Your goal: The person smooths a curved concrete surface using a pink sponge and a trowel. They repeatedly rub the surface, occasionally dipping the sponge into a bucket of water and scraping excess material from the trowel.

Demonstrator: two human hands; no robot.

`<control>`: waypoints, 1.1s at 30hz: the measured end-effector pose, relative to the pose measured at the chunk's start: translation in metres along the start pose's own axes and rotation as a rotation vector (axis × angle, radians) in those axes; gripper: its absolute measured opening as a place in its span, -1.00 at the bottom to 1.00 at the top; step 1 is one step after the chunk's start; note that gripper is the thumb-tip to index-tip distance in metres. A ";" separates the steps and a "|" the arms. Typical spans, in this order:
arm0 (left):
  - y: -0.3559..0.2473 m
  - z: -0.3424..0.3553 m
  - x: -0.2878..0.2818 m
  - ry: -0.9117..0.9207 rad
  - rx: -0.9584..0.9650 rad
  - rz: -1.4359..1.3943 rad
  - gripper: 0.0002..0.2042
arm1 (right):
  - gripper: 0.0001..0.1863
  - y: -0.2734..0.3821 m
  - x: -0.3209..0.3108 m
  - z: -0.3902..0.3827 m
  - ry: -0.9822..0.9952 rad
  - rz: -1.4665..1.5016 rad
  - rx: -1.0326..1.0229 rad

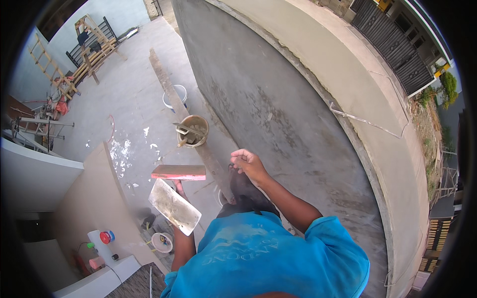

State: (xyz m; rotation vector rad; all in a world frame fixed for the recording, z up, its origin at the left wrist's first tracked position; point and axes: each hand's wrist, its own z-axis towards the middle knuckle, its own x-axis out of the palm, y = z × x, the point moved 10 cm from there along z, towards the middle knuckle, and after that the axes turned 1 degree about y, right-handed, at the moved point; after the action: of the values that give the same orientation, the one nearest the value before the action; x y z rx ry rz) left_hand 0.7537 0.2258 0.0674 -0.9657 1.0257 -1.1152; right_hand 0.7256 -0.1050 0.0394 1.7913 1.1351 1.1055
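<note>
My left hand (179, 187) is closed, partly hidden by what it carries. It holds a flat white rectangular plate (174, 206), smeared with grey, tilted in front of my forearm. A block with a worn grey top and pink-red edge (179, 172) sits just beyond the fingers; it looks held by the same hand, though the grip is hidden. My right hand (248, 165) is raised in front of me, fingers loosely bent and apart, with nothing visible in them. Beyond both hands a bucket (199, 124) with grey material and a trowel-like tool (186, 130) rests at a long plank (161, 74).
A grey plastered wall (278, 94) curves along my right. Below the plank stands a white bucket (175, 96). White splatters (120, 151) mark the floor. Bamboo ladders (52, 64) lean at the far left; a small white pail (162, 242) is at lower left.
</note>
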 end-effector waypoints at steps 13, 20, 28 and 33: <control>-0.054 0.098 0.109 0.488 -0.518 -1.768 -0.74 | -0.43 0.060 0.102 0.022 0.214 -0.282 -0.311; -0.036 0.136 0.137 0.561 -0.568 -1.779 -0.66 | -0.60 0.060 0.112 0.078 0.160 0.284 -0.121; -0.035 0.156 0.132 0.630 -0.431 -1.712 -0.55 | -0.75 0.046 0.137 0.115 0.125 0.580 0.090; -0.037 0.164 0.130 0.704 -0.277 -1.699 -0.50 | -0.79 0.026 0.141 0.131 0.162 0.530 0.107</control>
State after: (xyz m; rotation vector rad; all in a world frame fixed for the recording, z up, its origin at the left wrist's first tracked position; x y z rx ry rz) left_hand 0.9206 0.1070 0.1239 -1.7852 0.7285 -2.8983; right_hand 0.8880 0.0005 0.0542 2.1901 0.8365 1.5405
